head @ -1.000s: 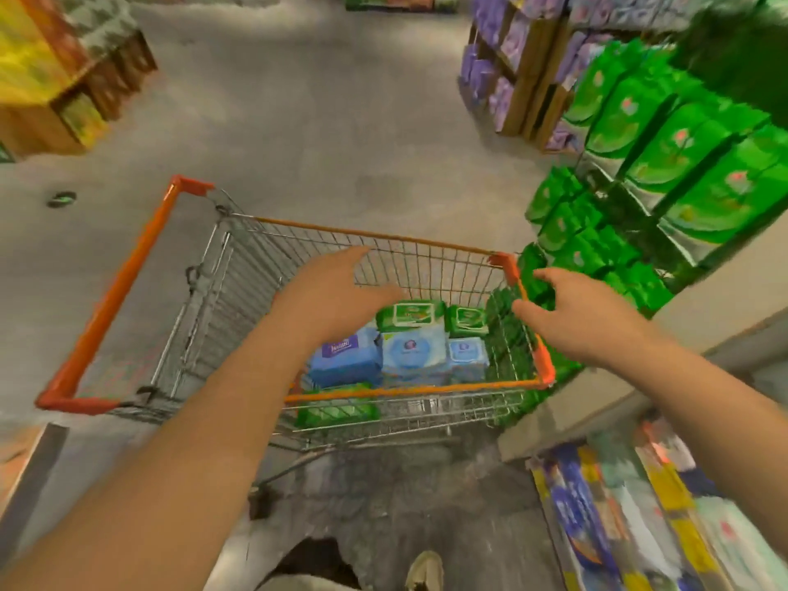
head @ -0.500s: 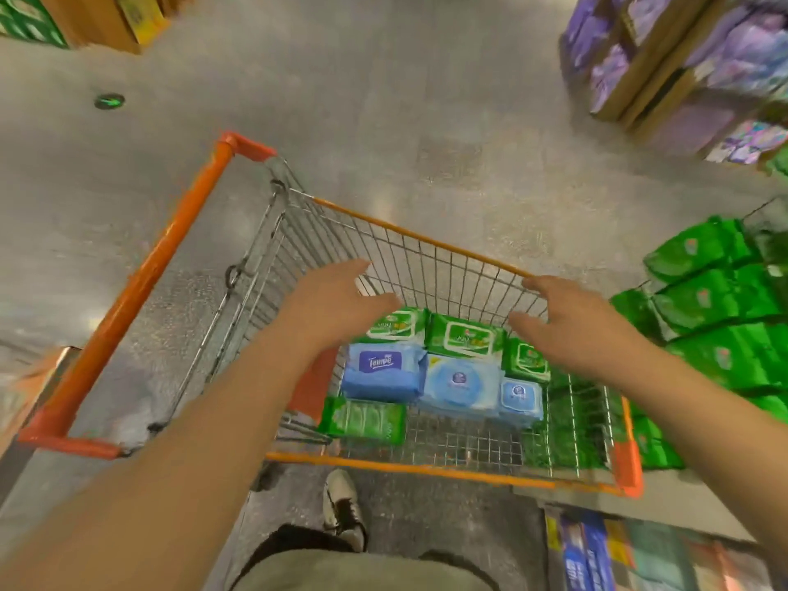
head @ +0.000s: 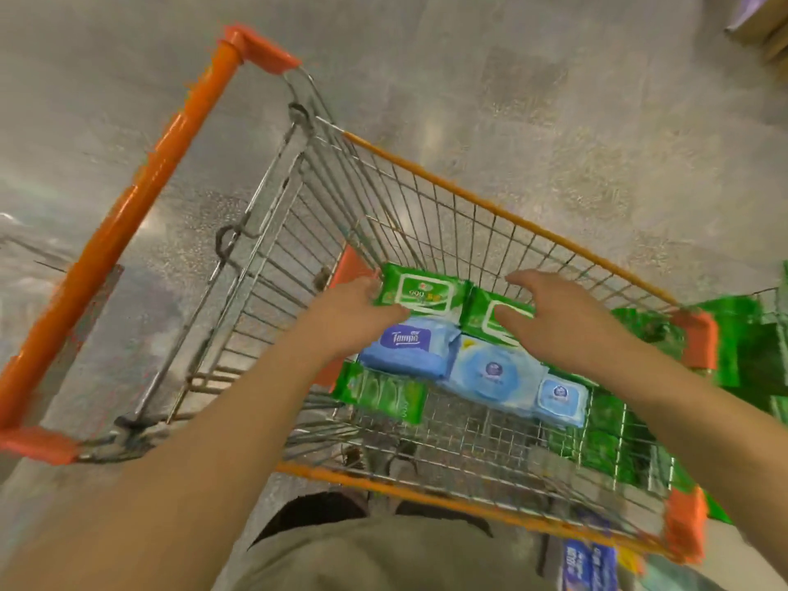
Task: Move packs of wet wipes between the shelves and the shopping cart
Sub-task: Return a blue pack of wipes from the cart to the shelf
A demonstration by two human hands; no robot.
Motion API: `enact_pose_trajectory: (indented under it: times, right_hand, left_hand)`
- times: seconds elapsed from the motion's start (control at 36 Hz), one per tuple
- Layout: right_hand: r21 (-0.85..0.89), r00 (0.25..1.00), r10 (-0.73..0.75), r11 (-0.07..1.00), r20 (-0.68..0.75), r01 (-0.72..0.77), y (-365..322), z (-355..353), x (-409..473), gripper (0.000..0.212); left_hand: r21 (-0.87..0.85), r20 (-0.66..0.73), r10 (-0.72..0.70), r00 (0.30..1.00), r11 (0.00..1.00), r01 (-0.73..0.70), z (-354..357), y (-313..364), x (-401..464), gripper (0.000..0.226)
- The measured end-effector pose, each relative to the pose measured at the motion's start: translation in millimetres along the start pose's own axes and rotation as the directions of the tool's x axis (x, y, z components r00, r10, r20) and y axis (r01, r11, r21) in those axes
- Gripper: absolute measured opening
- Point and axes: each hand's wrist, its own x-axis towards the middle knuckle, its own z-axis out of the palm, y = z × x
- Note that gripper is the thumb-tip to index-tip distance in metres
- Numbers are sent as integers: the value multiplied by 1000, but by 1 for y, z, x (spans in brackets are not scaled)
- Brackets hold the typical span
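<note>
While your right hand (head: 563, 322) hides one green pack (head: 490, 319), spread open, your left hand (head: 354, 317) grips another pack (head: 422, 292), lying crosswise in the cart (head: 511, 215).

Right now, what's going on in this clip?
A person leans over an orange-rimmed shopping cart with both hands inside. The left hand grips the edge of a green wipes pack; the right hand reaches with spread fingers over a second green pack beside it. Three blue packs lie nearer the person: a darker one, a large pale one and a small one.
</note>
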Motion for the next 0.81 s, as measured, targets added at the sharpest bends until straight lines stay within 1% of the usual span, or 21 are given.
enact_pose_trajectory:
  times: [0.08, 0.17, 0.22, 0.31, 0.33, 0.36, 0.42, 0.47, 0.53, 0.58, 0.67, 0.75, 0.78, 0.81]
  right_hand:
    - [-18, 999, -8, 1000, 45, 8, 10, 12, 18, 60]
    - [-29, 996, -18, 999, 88, 21, 21, 27, 37, 60]
    - [-20, 993, -38, 999, 108, 41, 28, 39, 50, 59]
    - [19, 989, -50, 999, 141, 48, 37, 59, 69, 58]
    - [33, 988, -59, 998, 145, 55, 39, 65, 75, 58]
    - [42, 986, -70, 997, 155, 64, 42, 73, 82, 59]
    - [39, 978, -98, 995, 185, 92, 45, 87, 95, 60]
    - [39, 967, -119, 993, 223, 113, 44, 100, 109, 60]
    - [39, 958, -146, 989, 246, 141, 42, 112, 122, 60]
    - [52, 946, -193, 981, 261, 186, 39, 124, 135, 58]
    - [73, 916, -253, 967, 312, 243, 33, 142, 155, 57]
    - [59, 885, -291, 955, 364, 290, 28, 159, 174, 52]
    - [48, 878, -293, 953, 378, 298, 27, 164, 179, 48]
    - [32, 873, -288, 953, 395, 300, 26, 169, 185, 45]
  left_hand:
    - [-63, 32, -72, 997, 995, 74, 18, -5, 10, 61]
    - [-96, 44, -152, 987, 983, 156, 38, -14, 25, 66]
    - [-133, 59, -222, 973, 964, 228, 53, -20, 36, 63]
    - [-220, 107, -333, 937, 911, 349, 77, -29, 53, 43]
    - [-254, 122, -372, 920, 885, 391, 86, -33, 60, 40]
    - [-295, 139, -416, 899, 849, 439, 95, -36, 67, 45]
    - [-412, 208, -509, 835, 729, 547, 112, -43, 80, 60]
    - [-541, 300, -553, 778, 573, 616, 129, -48, 88, 64]
    - [-653, 367, -568, 737, 407, 639, 143, -52, 92, 63]
    - [-732, 402, -578, 710, 263, 629, 156, -56, 97, 62]
    - [-811, 405, -592, 697, 118, 572, 172, -58, 107, 52]
    - [-867, 421, -541, 728, -6, 497, 184, -57, 115, 29]
    - [-878, 428, -532, 731, -54, 475, 188, -56, 117, 24]
    - [-886, 433, -521, 735, -97, 453, 192, -55, 120, 23]
